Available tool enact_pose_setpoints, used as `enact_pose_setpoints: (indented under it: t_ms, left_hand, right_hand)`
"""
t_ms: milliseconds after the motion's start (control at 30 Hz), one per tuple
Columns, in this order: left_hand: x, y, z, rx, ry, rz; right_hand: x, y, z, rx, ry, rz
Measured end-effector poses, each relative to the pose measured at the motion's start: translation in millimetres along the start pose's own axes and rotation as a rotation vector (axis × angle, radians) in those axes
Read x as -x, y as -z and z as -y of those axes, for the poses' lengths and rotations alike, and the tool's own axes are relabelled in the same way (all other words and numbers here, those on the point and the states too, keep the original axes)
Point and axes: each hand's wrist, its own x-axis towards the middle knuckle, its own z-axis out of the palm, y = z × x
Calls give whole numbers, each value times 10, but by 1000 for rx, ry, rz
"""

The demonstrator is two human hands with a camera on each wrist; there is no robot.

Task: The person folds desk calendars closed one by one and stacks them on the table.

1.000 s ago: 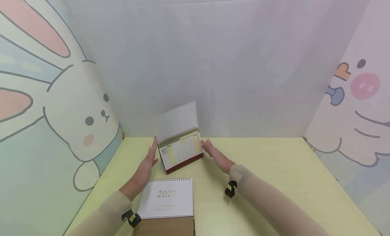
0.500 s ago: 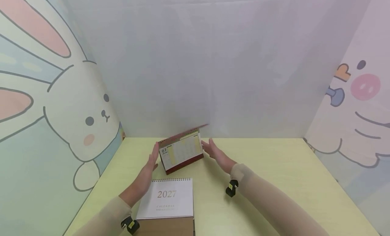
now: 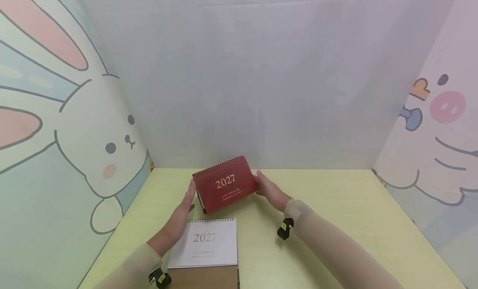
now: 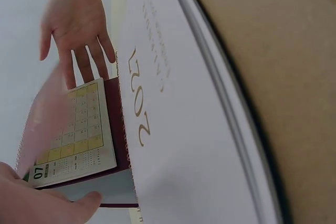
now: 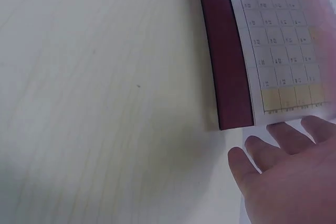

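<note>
A red desk calendar, marked 2027 in gold, stands tilted at the back of the table with its cover over the front. My left hand is at its left side, fingers straight, and my right hand is at its right side, fingers extended. Whether either hand touches the edge is hard to tell. In the left wrist view a blurred cover hangs over the July page, near my left hand. The right wrist view has that page's yellow-and-white grid just beyond the fingertips of my right hand.
A white 2027 desk calendar with a brown base stands in front of the red one. The pale yellow table meets a plain back wall. Side walls carry a cartoon rabbit and another cartoon animal.
The raised pages of the red calendar have swung forward and down, so its red cover now hides the July page. Both hands have barely moved.
</note>
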Motion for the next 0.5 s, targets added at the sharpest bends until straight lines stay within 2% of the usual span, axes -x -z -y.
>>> enact_pose_setpoints:
  t_ms: [267,500]
  left_hand:
    - [11,-14,-19,32,126,-11]
    - [13,-16,-33,16,179,-39]
  right_hand:
    - [-14,-44,42,84,42,77]
    - [6,-126,23,107,7,39]
